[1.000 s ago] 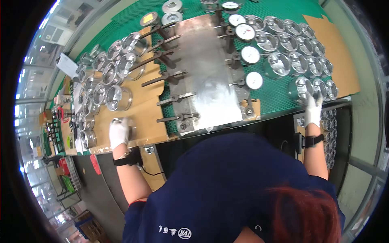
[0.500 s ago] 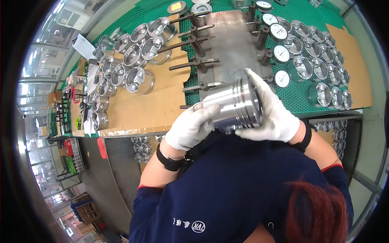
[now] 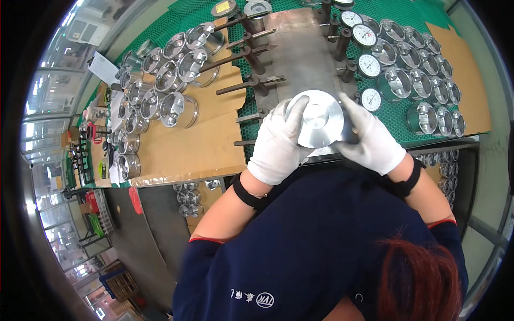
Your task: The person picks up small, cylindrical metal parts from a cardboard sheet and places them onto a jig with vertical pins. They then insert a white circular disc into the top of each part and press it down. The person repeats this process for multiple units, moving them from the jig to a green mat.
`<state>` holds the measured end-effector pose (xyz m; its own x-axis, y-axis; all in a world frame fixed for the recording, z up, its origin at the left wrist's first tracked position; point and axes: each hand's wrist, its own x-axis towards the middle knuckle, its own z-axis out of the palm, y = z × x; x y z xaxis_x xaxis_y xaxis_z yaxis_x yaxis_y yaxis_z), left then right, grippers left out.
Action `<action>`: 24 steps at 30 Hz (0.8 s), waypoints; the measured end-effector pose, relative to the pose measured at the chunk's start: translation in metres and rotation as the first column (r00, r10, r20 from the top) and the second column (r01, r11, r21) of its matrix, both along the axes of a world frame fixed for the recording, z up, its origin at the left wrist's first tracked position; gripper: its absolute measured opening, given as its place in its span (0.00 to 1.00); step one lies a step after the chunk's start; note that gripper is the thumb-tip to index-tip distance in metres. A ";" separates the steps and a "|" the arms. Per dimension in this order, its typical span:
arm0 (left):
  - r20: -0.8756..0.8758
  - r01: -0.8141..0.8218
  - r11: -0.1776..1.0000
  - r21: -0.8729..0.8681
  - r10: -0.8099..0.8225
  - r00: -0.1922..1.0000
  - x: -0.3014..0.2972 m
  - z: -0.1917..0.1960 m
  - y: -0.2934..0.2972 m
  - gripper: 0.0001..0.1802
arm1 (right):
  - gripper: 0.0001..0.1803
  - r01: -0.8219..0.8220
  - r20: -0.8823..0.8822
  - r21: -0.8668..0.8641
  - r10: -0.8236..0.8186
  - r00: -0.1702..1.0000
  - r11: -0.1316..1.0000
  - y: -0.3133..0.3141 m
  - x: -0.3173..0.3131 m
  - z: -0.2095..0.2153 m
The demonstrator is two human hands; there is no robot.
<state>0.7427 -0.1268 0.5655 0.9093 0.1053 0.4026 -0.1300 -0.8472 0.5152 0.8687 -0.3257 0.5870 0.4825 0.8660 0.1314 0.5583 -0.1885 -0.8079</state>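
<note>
Both my white-gloved hands hold a shiny metal piston [image 3: 323, 125] close to my body, at the front edge of the bench. Its flat, round crown with a shallow central recess faces up; most of its side is hidden beneath. My left hand [image 3: 278, 144] wraps the left rim, thumb lying over the crown's edge. On the other side, my right hand [image 3: 373, 140] curves round the piston, its thumb and fingers spread along the side. Just beyond lies a grey steel plate [image 3: 302, 56]; whether the piston touches it I cannot tell.
Dial gauges [image 3: 369, 65] on posts line the plate's right side, and clamp rods [image 3: 250, 84] its left. Several pistons stand on cardboard [image 3: 209, 128] at left; more stand on green mesh matting [image 3: 393, 124] at right. Below the bench, shelves hold further pistons [image 3: 188, 198].
The piston has turned from lying sideways to crown up. My left hand has moved from its lower side to its left rim, and both forearms now reach a little further forward.
</note>
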 end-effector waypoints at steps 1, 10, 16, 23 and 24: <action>0.023 -0.001 1.000 0.003 0.001 1.000 0.002 -0.002 0.000 0.49 | 0.49 0.044 -0.156 -0.084 -0.057 0.986 0.996 -0.010 0.000 -0.009; 0.072 -0.047 0.995 -0.092 0.054 0.996 0.031 -0.008 -0.001 0.55 | 0.51 0.023 -0.846 -0.237 -0.218 0.487 0.971 -0.011 -0.002 -0.023; 0.056 -0.041 0.991 -0.124 0.048 0.997 0.035 -0.007 0.000 0.53 | 0.51 0.013 -0.845 -0.219 -0.197 0.498 0.976 -0.011 0.000 -0.028; 0.045 -0.058 0.994 -0.089 0.062 0.997 0.033 -0.010 0.002 0.55 | 0.53 0.017 -0.832 -0.252 -0.226 0.507 0.968 -0.008 -0.001 -0.022; 0.062 -0.053 0.994 -0.095 0.059 0.996 0.033 -0.011 0.002 0.53 | 0.53 0.017 -0.840 -0.263 -0.237 0.489 0.965 -0.008 -0.001 -0.018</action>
<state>0.7758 -0.1247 0.5548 0.8734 0.1950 0.4463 -0.1195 -0.8024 0.5846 0.8675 -0.3334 0.5685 0.3648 0.7359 -0.5703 -0.4352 -0.4067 -0.8032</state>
